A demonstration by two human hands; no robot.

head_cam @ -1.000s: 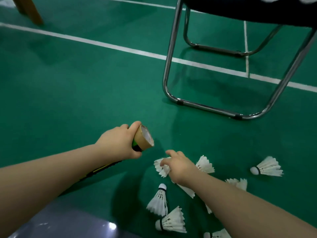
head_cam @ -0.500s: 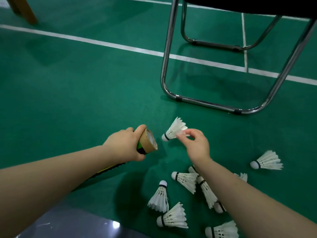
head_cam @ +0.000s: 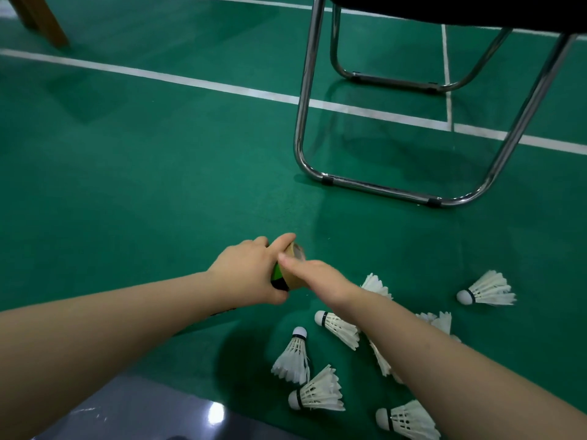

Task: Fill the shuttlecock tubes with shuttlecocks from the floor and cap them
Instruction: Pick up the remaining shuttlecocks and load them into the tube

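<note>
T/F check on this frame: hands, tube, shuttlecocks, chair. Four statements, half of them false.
1. The left hand grips the tube. True.
2. The right hand rests on a shuttlecock on the ground. False: it is up at the tube's mouth.
3. Several shuttlecocks lie on the green floor. True.
4. The chair has wooden legs. False: its frame is shiny bent metal.
</note>
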